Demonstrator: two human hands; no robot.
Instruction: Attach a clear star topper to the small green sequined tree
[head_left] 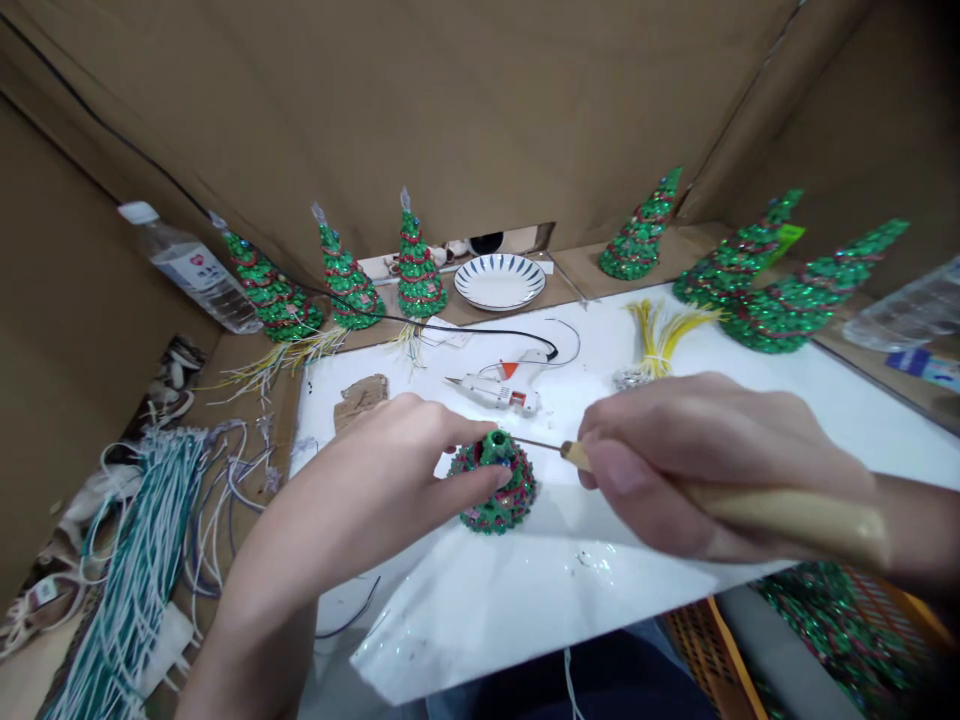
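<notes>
My left hand (397, 460) grips a small green glitter tree (495, 490) standing on the white board (570, 580), fingers wrapped round its left side. The tree's top shows an open hole. My right hand (697, 470) is closed on a wooden-handled awl (780, 510), whose thin metal point reaches left to the tree's top.
A glue gun (502, 390) with a black cord lies behind the tree. Several finished glitter trees (420, 270) line the back and right. A bowl (499, 281), yellow wire bundle (660, 335), water bottle (191, 268) and loose cables (135, 560) at left. Cardboard walls surround.
</notes>
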